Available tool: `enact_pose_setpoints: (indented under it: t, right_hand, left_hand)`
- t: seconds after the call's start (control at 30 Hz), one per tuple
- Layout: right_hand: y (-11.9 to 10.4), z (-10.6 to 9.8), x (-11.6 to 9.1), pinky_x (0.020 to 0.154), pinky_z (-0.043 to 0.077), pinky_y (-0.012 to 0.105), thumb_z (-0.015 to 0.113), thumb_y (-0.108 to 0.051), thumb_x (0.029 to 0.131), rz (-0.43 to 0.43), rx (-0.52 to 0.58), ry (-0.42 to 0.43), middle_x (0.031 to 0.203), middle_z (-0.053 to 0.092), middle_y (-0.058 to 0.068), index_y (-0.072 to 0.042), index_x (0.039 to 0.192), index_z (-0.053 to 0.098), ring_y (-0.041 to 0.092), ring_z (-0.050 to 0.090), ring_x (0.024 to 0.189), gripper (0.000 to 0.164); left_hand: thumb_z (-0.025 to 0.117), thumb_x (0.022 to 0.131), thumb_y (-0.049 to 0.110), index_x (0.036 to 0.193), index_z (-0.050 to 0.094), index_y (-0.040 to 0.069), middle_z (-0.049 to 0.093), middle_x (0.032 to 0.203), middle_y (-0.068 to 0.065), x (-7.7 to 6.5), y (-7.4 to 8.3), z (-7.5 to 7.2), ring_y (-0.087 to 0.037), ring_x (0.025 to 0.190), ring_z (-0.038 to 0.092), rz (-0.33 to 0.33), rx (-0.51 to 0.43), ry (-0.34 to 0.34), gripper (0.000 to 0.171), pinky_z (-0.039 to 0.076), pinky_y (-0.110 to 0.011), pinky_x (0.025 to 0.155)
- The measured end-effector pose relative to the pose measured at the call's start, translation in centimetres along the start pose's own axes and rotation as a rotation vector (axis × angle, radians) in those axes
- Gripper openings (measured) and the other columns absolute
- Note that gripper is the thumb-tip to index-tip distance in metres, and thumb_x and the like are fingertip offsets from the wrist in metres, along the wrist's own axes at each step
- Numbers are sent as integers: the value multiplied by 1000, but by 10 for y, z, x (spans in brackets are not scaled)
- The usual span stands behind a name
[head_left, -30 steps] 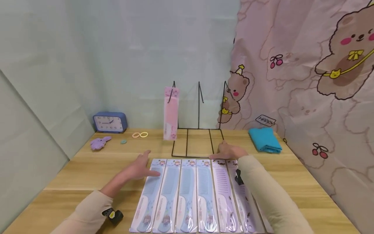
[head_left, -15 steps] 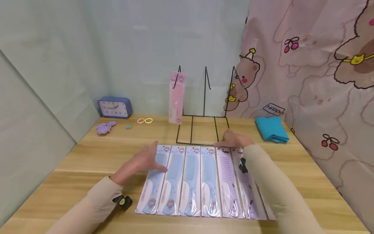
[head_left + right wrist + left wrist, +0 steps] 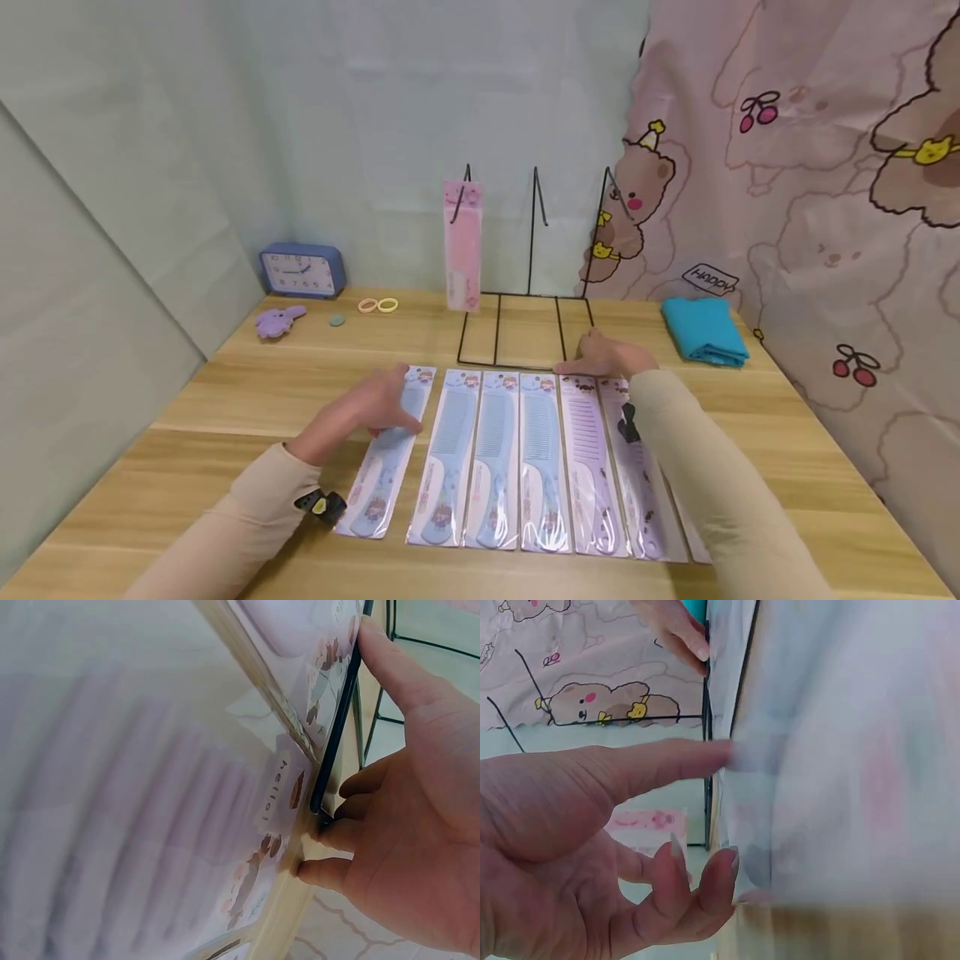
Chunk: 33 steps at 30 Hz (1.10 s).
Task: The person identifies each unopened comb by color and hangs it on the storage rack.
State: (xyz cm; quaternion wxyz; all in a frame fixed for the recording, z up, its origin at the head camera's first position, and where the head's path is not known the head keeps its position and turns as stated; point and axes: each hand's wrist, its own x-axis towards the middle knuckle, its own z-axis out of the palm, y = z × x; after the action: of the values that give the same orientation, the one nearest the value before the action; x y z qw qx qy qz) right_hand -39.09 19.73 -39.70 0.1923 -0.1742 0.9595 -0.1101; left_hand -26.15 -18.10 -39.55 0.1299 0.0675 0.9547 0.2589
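Note:
Several packaged combs lie upright in a row on the table. My left hand point(image 3: 375, 403) grips the leftmost light blue comb point(image 3: 377, 500), its thumb on the package and its fingers bent at the far side, as the left wrist view shows. A gap separates that comb from the next to it, another blue comb point(image 3: 442, 450). My right hand point(image 3: 606, 357) rests at the front right corner of the black wire rack point(image 3: 510, 367), its thumb touching the front bar. Beneath the right forearm lie purple combs point(image 3: 588, 467), partly hidden. A pink package point(image 3: 462, 250) hangs on the rack's left hook.
At the back left stands a blue clock point(image 3: 302, 270). Nearby lie a purple plush-like item point(image 3: 279, 322), a small green disc point(image 3: 337, 320) and two rings point(image 3: 378, 306). A folded blue cloth point(image 3: 705, 332) lies at the right, beside the bear-print curtain point(image 3: 810, 250).
My left hand has reached over the leftmost blue comb, taken hold of it and slid it left, opening a gap in the row. My right hand stays at the rack's corner.

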Motion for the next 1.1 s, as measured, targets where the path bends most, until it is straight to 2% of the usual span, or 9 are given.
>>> enact_pose_setpoints:
  t: [0.07, 0.17, 0.3, 0.4, 0.53, 0.63, 0.77, 0.9, 1.1]
  right_hand:
    - [0, 1, 0, 70, 47, 36, 55, -66, 93, -5, -5, -1, 144, 34, 40, -9, 75, 57, 16, 48, 64, 59]
    - [1, -2, 0, 69, 48, 37, 55, -65, 93, -8, -14, -5, 146, 30, 43, -8, 74, 57, 15, 46, 60, 60]
    - [1, -10, 0, 74, 48, 39, 55, -65, 93, -11, -26, 9, 145, 31, 42, -7, 77, 59, 19, 51, 65, 61]
    - [1, -16, 2, 77, 48, 41, 57, -65, 92, -8, -27, 28, 144, 35, 39, -6, 82, 61, 21, 54, 72, 60]
    - [-2, -20, 5, 79, 48, 41, 57, -64, 93, -31, -19, 24, 141, 38, 38, -4, 86, 64, 23, 54, 76, 61]
    - [-4, -20, 7, 80, 48, 43, 56, -65, 93, -29, -15, 31, 145, 33, 40, -3, 90, 64, 24, 55, 78, 62]
    - [-4, -17, 5, 81, 49, 44, 56, -66, 92, 8, -14, 29, 149, 29, 39, -2, 97, 64, 26, 56, 82, 65]
    - [-3, -11, 5, 80, 48, 42, 56, -66, 92, 16, -1, 1, 146, 34, 37, -1, 99, 63, 26, 56, 83, 65]
    - [0, -5, 4, 78, 47, 40, 57, -65, 92, 10, 2, -19, 147, 31, 40, -5, 89, 63, 25, 56, 78, 61]
  left_hand:
    - [91, 70, 25, 153, 21, -9, 61, 100, -24, -1, -1, -1, -23, 59, 60, -14, 16, -2, 114, 53, -30, 46]
    - [89, 73, 32, 151, 22, -12, 57, 122, -33, -1, -5, -3, -37, 90, 66, -8, 80, 3, 112, 59, -44, 72]
    - [86, 77, 38, 149, 22, -16, 47, 137, -39, 3, -4, -9, -46, 116, 56, 26, 166, 10, 111, 50, -54, 97]
    - [85, 79, 35, 152, 19, -13, 50, 134, -37, 9, -5, -15, -39, 95, 64, 17, 100, -17, 110, 59, -47, 75]
    - [84, 82, 36, 155, 10, -7, 46, 133, -37, 17, -19, -24, -29, 70, 63, -15, -50, -66, 112, 57, -37, 52]
    - [80, 86, 35, 156, 7, -5, 40, 140, -38, 23, -28, -32, -30, 85, 62, 14, -112, -53, 109, 57, -37, 65]
    - [76, 90, 21, 156, 12, -2, 47, 132, -36, 27, -35, -41, -32, 94, 59, 97, -241, -33, 95, 54, -36, 71]
    - [72, 92, 9, 156, 21, 1, 54, 127, -34, 23, -41, -46, -32, 100, 63, 169, -357, -15, 82, 56, -32, 71]
    - [64, 96, 3, 160, 18, 9, 39, 146, -35, 13, -32, -47, -35, 101, 65, 283, -536, -30, 80, 60, -40, 69]
